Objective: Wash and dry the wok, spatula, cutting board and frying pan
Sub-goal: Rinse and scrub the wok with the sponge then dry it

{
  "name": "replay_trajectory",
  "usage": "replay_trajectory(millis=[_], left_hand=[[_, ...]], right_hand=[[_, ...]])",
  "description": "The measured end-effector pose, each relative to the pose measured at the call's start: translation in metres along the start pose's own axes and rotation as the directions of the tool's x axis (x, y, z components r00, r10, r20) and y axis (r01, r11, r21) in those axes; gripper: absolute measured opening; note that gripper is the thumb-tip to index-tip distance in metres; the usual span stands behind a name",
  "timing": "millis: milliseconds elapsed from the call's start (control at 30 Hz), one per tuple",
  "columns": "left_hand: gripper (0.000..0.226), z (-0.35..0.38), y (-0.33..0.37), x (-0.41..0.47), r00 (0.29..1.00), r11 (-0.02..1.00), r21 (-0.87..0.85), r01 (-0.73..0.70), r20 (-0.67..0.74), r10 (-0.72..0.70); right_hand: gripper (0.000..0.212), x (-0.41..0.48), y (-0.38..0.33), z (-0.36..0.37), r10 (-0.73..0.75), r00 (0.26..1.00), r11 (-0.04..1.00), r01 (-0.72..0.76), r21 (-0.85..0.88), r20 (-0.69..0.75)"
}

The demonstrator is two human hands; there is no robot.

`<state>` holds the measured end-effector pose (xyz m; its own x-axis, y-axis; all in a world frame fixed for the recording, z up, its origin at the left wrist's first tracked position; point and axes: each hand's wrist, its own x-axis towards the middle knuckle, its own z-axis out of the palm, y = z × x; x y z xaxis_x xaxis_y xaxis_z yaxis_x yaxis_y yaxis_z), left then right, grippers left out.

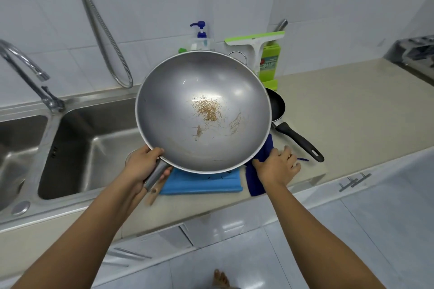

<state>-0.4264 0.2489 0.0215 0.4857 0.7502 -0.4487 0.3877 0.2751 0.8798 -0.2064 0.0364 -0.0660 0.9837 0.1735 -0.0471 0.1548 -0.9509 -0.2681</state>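
Now my left hand (145, 166) grips the likely heavy wok (202, 110) by its slick metal handle (156, 172) while my right hand (277, 164) clutches a cloth (256, 185).

- Your left hand (145, 166) is curled round the wok handle (156, 175), forearm reaching forward.
- Your right hand (277, 166) lies palm-down on the blue cloth (253, 183), fingers loosely bent; whether it grips is unclear.

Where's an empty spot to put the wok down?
Free: beige counter right of the black frying pan; steel sink basin left of the round silver wok. Crowded beneath it: blue cutting board, dark blue cloth.
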Motion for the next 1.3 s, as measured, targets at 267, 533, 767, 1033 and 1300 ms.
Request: replay_trajectory(millis=[267,533,767,1033,1300], left_hand=[[0.012,-0.007,-0.005,-0.013,0.999,0.999,-0.031,-0.013,-0.04,0.012],[0.011,-0.027,-0.011,-0.016,0.994,0.999,-0.025,-0.044,-0.1,0.041],[0.012,-0.064,-0.01,-0.037,0.992,0.994,-0.046,-0.095,-0.089,0.091],[0.028,-0.15,-0.032,-0.066,0.981,0.981,0.034,-0.19,0.041,0.188],[0.04,-0.192,-0.074,-0.062,0.973,0.994,-0.056,-0.091,-0.219,0.077]], right_hand=[[0.051,-0.009,0.006,-0.003,-0.072,0.992,0.982,0.052,0.18,0.107],[0.009,0.005,-0.002,-0.047,0.153,0.937,0.192,-0.34,0.921,0.314],[0.043,-0.008,-0.08,-0.061,-0.267,0.898,0.024,-0.357,0.934,0.35],[0.024,-0.058,-0.177,-0.042,-0.254,0.944,0.081,-0.197,0.977,0.212],[0.048,-0.107,-0.275,-0.041,-0.35,0.937,0.186,0.079,0.979,-0.009]])
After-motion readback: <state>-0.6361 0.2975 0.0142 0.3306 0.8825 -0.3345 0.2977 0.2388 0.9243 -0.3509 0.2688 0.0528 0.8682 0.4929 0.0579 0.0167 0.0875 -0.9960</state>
